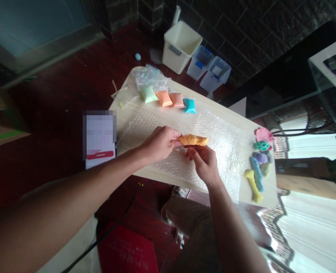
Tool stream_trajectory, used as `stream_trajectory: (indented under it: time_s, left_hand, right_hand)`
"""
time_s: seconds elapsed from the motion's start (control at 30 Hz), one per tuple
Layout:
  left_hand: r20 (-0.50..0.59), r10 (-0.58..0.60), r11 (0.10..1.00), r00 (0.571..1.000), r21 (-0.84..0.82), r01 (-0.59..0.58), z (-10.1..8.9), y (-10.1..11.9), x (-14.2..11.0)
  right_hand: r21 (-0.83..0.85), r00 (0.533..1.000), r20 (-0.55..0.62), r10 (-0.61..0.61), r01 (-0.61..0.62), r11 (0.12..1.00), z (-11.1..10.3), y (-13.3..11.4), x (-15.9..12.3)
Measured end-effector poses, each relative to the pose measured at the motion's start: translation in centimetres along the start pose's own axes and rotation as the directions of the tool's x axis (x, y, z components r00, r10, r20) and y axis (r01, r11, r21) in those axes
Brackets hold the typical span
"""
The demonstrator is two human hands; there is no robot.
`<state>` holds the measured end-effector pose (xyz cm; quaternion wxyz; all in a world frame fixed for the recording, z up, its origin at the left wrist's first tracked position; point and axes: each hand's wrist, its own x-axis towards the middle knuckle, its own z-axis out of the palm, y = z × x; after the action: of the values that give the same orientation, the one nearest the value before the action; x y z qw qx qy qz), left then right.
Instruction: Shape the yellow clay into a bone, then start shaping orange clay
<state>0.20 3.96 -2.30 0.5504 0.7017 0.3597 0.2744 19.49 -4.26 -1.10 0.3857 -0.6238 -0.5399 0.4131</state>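
Note:
Over the middle of the table I hold a long, wrinkled piece of orange modelling clay [195,140], lumpy along its top edge. My left hand [164,143] pinches its left end between thumb and fingers. From below and to the right, my right hand [204,161] has curled fingers against its underside, partly hidden behind it. Beneath both hands lies a sheet of bubble wrap [222,132]. Behind them, a row of soft packets holds pale green [148,94], orange [164,98], peach [177,100] and blue [190,106] clay.
Shaped clay pieces line the table's right end: a yellow bone [253,185], a blue roll [256,173], a purple lump [260,158], a teal piece [261,145] and a pink one [264,134]. Crumpled plastic [151,77] lies far left. Bins [182,41] stand beyond the table.

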Motion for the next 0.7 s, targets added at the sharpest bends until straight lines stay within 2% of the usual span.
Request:
stream_trajectory:
  time_s: [0.07, 0.23, 0.33, 0.43, 0.5, 0.6, 0.7]
  left_hand:
    - [-0.007, -0.003, 0.998, 1.0, 0.059, 0.003, -0.2, 0.3, -0.1]
    - [0.019, -0.117, 0.991, 0.993, -0.066, 0.118, -0.1, 0.6, -0.3]
    - [-0.006, -0.11, 0.993, 0.994, -0.047, 0.109, -0.1, 0.7, -0.3]
    - [-0.054, -0.043, 0.995, 0.998, 0.087, 0.048, -0.3, 1.1, -0.3]
    - [-0.013, 0.033, 0.983, 0.999, 0.183, -0.03, -0.6, 1.2, -0.4]
    - [0.11, 0.15, 0.937, 0.983, 0.302, -0.177, -1.0, 1.2, -0.7]
    - [0.202, 0.205, 0.871, 0.958, 0.409, -0.273, -1.0, 1.0, -1.1]
  right_hand:
    - [0.048, 1.0, 0.009, 0.023, -0.023, 0.999, 0.0, 0.0, 0.0]
    - [0.118, 0.996, -0.001, 0.087, -0.087, 0.989, 0.1, -0.4, -0.3]
    - [0.228, 0.994, -0.017, 0.111, -0.104, 0.968, 0.0, -0.6, -0.3]
    - [0.297, 0.992, -0.058, 0.113, -0.091, 0.951, -0.6, -0.7, 0.0]
    - [0.252, 0.994, -0.074, 0.076, -0.055, 0.966, -1.1, -0.7, 0.3]
    - [0.149, 0.999, 0.015, 0.037, -0.039, 0.988, -2.2, -0.6, 0.3]
    - [0.069, 0.987, 0.147, 0.064, -0.075, 0.995, -2.9, -0.7, -0.2]
